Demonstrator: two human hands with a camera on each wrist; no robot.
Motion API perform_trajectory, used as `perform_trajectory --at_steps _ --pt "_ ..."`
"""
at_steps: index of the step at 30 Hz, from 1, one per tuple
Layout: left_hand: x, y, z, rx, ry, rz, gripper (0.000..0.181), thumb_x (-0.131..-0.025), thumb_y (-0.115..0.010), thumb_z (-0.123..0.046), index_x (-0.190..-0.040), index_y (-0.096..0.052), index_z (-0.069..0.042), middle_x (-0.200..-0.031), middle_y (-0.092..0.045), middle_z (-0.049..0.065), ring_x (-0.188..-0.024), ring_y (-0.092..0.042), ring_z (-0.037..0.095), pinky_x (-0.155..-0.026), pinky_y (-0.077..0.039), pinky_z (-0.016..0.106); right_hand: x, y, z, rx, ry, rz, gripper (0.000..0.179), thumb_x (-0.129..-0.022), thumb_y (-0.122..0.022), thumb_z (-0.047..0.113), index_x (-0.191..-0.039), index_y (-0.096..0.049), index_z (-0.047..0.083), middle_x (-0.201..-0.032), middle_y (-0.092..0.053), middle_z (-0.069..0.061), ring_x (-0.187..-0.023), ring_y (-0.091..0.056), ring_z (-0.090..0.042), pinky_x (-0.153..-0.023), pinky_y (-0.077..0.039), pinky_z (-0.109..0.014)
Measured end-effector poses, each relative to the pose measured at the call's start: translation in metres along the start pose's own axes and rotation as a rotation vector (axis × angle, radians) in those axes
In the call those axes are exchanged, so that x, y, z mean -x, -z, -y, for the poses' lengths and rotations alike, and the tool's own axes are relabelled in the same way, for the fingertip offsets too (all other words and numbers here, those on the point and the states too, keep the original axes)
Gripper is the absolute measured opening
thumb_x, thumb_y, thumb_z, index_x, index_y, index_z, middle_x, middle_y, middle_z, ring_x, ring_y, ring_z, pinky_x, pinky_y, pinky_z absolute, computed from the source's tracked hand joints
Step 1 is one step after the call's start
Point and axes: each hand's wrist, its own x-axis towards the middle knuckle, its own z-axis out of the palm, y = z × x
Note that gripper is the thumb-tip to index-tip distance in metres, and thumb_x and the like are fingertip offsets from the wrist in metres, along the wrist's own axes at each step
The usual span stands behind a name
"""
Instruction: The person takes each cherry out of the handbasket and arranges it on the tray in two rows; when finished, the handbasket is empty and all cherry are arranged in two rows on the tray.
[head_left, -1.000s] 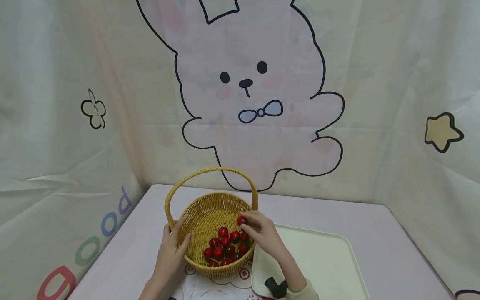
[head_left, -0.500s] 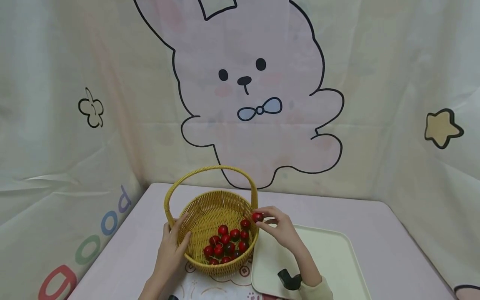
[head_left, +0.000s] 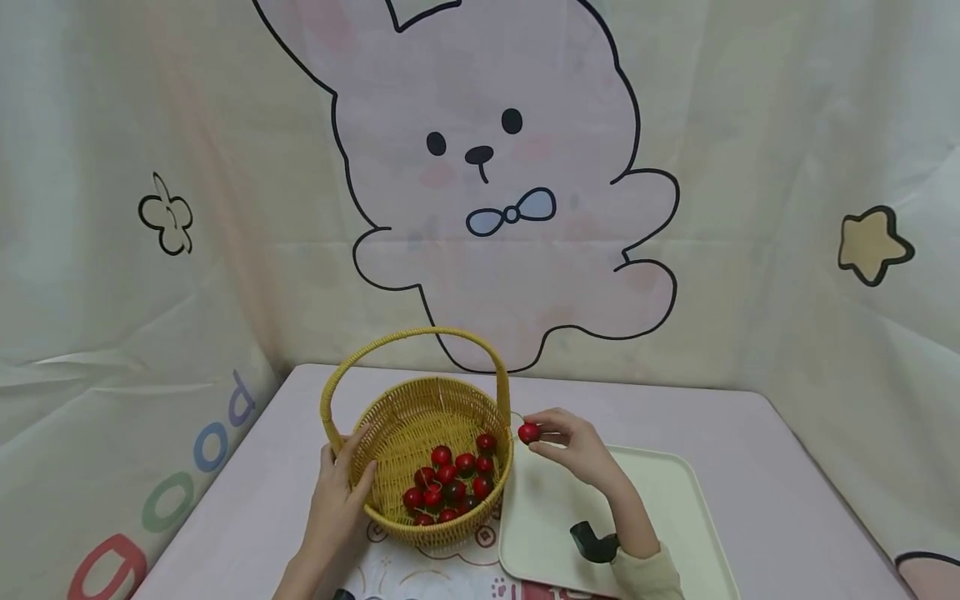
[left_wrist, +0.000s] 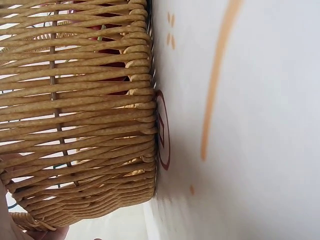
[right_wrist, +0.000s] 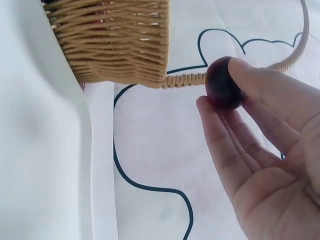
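Observation:
A yellow wicker basket [head_left: 405, 417] with a tall arched handle holds several dark red cherries [head_left: 446, 475], bunched toward its near right side. My left hand [head_left: 335, 500] grips the basket's left rim, thumb and fingers reaching over it. In the left wrist view the woven wall [left_wrist: 100, 115] fills the left half, and red shows through its gaps. Just outside the right rim, my right hand [head_left: 573, 446] pinches one cherry [head_left: 528, 432] between thumb and fingertips, its thin stem pointing up and left. The right wrist view shows that cherry [right_wrist: 222, 84] looking almost black against the fingers.
A pale cream tray [head_left: 675, 517] lies right of the basket, under my right forearm. A printed mat [head_left: 420, 575] shows in front of the basket on the white table [head_left: 757, 467]. Behind hangs a cloth backdrop [head_left: 720, 167] with a bunny drawing.
My right hand has carried the pinched cherry from over the basket's right side out past the rim, to above the tray's far left corner. The left hand keeps its grip on the rim.

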Motion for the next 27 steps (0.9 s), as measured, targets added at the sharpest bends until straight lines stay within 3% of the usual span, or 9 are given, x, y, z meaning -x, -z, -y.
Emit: perform_trajectory --at_steps 11,18,27 --pt "-0.001 0.001 0.000 0.009 0.001 0.001 0.054 -0.090 -0.060 -0.021 -0.140 -0.039 -0.028 -0.124 -0.038 0.015 -0.100 -0.054 0.037 -0.071 -0.046 0.055 0.003 0.005 -0.008 0.034 -0.083 -0.034 0.037 -0.079 -0.073 0.015 -0.112 -0.062 0.003 -0.106 -0.063 -0.015 -0.089 -0.063 -0.026 -0.069 -0.051 -0.024" --pt "-0.001 0.002 -0.001 0.016 -0.001 -0.002 0.055 -0.090 -0.060 -0.019 -0.140 -0.039 -0.028 -0.124 -0.037 0.016 -0.102 -0.054 0.039 -0.074 -0.046 0.058 0.001 -0.003 -0.020 0.047 -0.197 -0.070 0.035 -0.077 -0.074 0.011 -0.109 -0.063 0.002 -0.109 -0.061 -0.018 -0.080 -0.063 -0.023 -0.063 -0.049 -0.023" --pt "0.000 0.001 -0.001 0.014 -0.007 -0.011 0.055 -0.090 -0.061 -0.018 -0.140 -0.039 -0.028 -0.124 -0.037 0.016 -0.101 -0.054 0.038 -0.072 -0.046 0.057 0.000 -0.012 -0.033 0.044 -0.203 -0.023 0.032 -0.076 -0.072 0.003 -0.107 -0.063 -0.002 -0.104 -0.061 -0.019 -0.079 -0.064 -0.024 -0.063 -0.048 -0.024"
